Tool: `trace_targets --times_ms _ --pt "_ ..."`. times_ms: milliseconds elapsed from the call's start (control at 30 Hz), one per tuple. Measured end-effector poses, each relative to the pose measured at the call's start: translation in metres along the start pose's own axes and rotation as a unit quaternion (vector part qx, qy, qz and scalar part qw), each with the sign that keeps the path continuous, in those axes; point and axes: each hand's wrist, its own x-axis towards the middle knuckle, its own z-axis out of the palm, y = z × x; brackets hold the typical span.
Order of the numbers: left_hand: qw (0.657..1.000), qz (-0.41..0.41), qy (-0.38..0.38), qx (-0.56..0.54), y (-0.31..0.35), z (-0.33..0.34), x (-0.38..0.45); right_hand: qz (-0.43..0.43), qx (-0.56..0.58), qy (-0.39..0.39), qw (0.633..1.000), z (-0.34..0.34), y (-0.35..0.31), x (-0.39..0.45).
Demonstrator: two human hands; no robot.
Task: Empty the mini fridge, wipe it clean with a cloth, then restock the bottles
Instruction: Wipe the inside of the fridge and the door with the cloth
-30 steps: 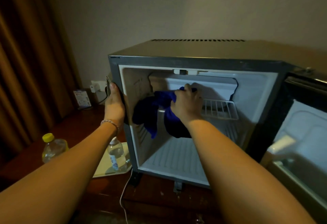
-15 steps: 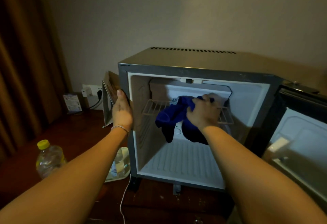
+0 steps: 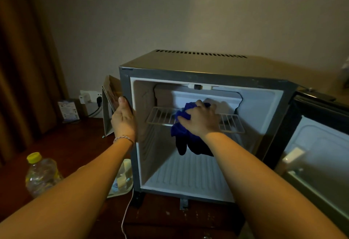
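The blue cloth (image 3: pixel 186 125) is bunched in the right hand (image 3: pixel 200 120), fingers curled round it, on the wire shelf (image 3: pixel 160 115) inside the mini fridge (image 3: pixel 188 72). It is judged soft and light, best held as a wad. The left hand (image 3: pixel 122 118) is braced on the fridge's left edge, fingers hidden, grip probably flat. The bottle (image 3: pixel 40 174) stands outside, left; the door (image 3: pixel 319 144) hangs open, right.

Mini fridge (image 3: pixel 188 67): one
Wire shelf (image 3: pixel 160 115): one
Blue cloth (image 3: pixel 186 140): one
Bottles: two — yellow-capped bottle (image 3: pixel 40 172), bottle on tray (image 3: pixel 123 176)
Tray (image 3: pixel 120 193): one
Hands: two — left hand (image 3: pixel 123 119), right hand (image 3: pixel 200 119)
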Motion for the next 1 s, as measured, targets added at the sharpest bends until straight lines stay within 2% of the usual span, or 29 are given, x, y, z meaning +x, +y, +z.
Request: trace_targets --times_ms 100,200,300,567,800,1000 --pt "1.0 -0.009 -0.006 0.005 -0.006 0.0 0.003 0.024 0.024 0.08 0.996 0.0 -0.001 0.001" --pt "1.0 -0.009 -0.005 0.011 -0.008 0.0 0.004 -0.015 0.062 0.198 0.978 -0.009 -0.014 0.017" --pt "1.0 -0.003 -0.002 0.012 -0.009 0.0 0.004 -0.044 0.112 0.235 0.965 -0.007 -0.024 0.032" --pt "0.998 0.056 0.017 0.017 -0.016 0.001 0.003 -0.137 0.047 0.378 0.914 0.014 -0.064 0.061" --pt "0.99 0.137 0.025 0.027 -0.029 0.002 0.009 -0.141 -0.066 0.323 0.934 0.029 -0.069 0.081" --pt "0.978 0.205 0.038 0.011 -0.043 0.008 0.012 -0.168 -0.089 0.215 0.958 0.022 -0.056 0.072"
